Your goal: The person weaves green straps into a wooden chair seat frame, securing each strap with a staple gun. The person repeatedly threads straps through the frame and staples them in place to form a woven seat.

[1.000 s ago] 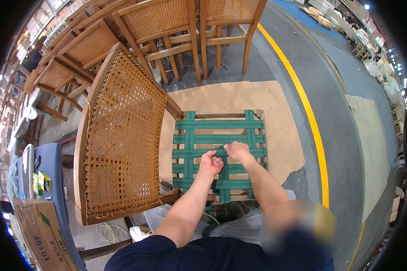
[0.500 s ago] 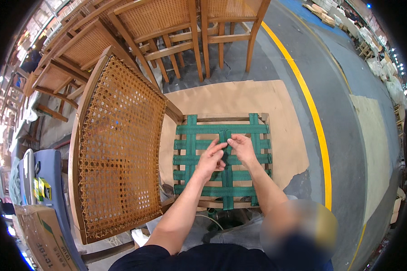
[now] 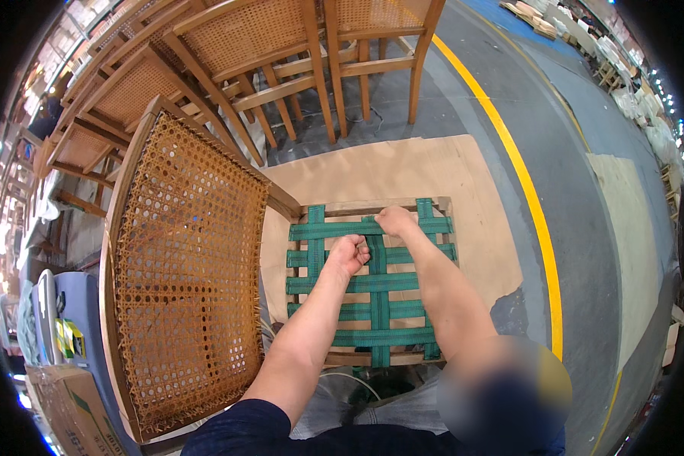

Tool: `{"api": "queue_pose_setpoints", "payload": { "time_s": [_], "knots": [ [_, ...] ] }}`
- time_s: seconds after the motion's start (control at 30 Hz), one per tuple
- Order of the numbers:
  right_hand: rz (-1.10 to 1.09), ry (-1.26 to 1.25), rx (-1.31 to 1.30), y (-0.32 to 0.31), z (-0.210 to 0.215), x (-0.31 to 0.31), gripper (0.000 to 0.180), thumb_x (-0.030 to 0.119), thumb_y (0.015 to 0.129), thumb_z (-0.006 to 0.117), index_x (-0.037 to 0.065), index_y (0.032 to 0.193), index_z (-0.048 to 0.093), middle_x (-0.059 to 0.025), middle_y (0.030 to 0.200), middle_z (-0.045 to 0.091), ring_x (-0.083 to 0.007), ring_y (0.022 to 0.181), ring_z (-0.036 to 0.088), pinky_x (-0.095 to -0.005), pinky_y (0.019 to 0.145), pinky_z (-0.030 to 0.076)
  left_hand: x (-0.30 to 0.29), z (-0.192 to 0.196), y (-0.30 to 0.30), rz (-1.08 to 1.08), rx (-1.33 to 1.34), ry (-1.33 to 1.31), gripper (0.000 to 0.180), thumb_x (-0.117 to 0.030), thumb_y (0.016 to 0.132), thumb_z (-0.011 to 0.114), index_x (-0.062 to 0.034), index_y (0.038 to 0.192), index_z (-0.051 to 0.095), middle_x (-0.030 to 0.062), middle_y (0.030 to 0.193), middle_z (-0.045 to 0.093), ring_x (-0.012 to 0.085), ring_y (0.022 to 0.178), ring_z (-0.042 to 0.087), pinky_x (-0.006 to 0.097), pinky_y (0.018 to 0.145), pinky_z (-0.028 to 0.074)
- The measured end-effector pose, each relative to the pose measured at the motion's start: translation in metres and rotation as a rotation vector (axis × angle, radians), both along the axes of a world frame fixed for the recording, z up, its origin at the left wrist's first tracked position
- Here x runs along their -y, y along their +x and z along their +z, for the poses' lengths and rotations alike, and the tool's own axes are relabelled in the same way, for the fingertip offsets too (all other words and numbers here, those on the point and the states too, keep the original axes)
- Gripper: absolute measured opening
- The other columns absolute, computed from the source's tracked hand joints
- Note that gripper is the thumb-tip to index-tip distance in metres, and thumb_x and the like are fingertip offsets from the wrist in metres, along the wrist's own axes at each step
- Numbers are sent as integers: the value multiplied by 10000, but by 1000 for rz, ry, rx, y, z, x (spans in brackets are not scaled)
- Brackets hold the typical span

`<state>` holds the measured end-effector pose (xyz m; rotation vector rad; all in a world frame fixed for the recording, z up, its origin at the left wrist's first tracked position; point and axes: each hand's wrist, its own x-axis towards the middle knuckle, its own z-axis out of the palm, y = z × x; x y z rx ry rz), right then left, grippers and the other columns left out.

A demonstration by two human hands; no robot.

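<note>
A wooden chair with a woven cane back stands at the person's left, its seat frame toward the middle of a brown sheet laid on the grey floor. Five green cross straps run from the frame's left edge to its right edge, and a left strap, a middle strap and a right strap run from its far edge toward its near edge. The middle strap has its upper end by the cross strap nearest the far edge. There the right hand has a narrow grip, fingertips together on that end, with a bit of green webbing showing just left of them. The left hand is lower and to the left, just beside the middle strap, its fingers curled in; I cannot tell whether its grip holds any webbing. Other cane chairs stand beyond the brown sheet's far edge, toward its left corner. A yellow line curves along the floor past the sheet's right edge. At the far left, a cardboard box sits near a blue panel.
</note>
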<state>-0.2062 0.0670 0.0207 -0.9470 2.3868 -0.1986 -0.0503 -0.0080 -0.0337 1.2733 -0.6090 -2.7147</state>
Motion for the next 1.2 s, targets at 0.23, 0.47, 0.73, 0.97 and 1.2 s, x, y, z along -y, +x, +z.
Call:
{"api": "queue_pose_setpoints", "payload": {
  "time_s": [0.23, 0.47, 0.73, 0.97, 1.2],
  "knots": [
    [-336, -369, 194, -20, -44, -27, 280, 320, 929, 696, 119, 1112, 763, -104, 1045, 768, -259, 989, 722, -395, 870, 552, -63, 56, 5, 4, 77, -392, 265, -118, 1047, 477, 16, 1244, 592, 110, 1045, 674, 220, 780, 697, 346, 683, 602],
    [-358, -754, 211, -4, -38, -35, 199, 203, 912, 734, 81, 1067, 767, -97, 903, 757, -185, 803, 693, -348, 765, 537, -96, 55, 49, -119, 41, -721, 227, -114, 1066, 504, 1, 1218, 628, 66, 949, 712, 139, 715, 672, 284, 676, 574],
    [-184, -862, -61, 27, -23, -34, 167, 163, 882, 738, 58, 1007, 769, -125, 961, 749, -289, 879, 706, -376, 781, 540, 0, 55, -26, -242, 157, -837, 223, -205, 1048, 572, -21, 1173, 597, 82, 896, 704, 156, 704, 689, 292, 629, 561],
    [-134, -883, -180, 34, -28, -41, 187, 142, 875, 724, 153, 1061, 715, -42, 948, 731, -293, 960, 658, -445, 944, 430, 10, 45, -31, -259, 135, -635, 239, -260, 1053, 565, -50, 941, 580, 69, 783, 666, 167, 570, 647, 309, 512, 543],
    [-112, -872, -186, 28, -32, -40, 116, 145, 868, 729, 141, 982, 749, -55, 981, 707, -281, 988, 649, -438, 926, 436, 6, 54, -33, -346, 221, -983, 149, -193, 991, 622, -53, 1044, 621, 89, 796, 667, 216, 653, 666, 353, 584, 547]
  ]
}}
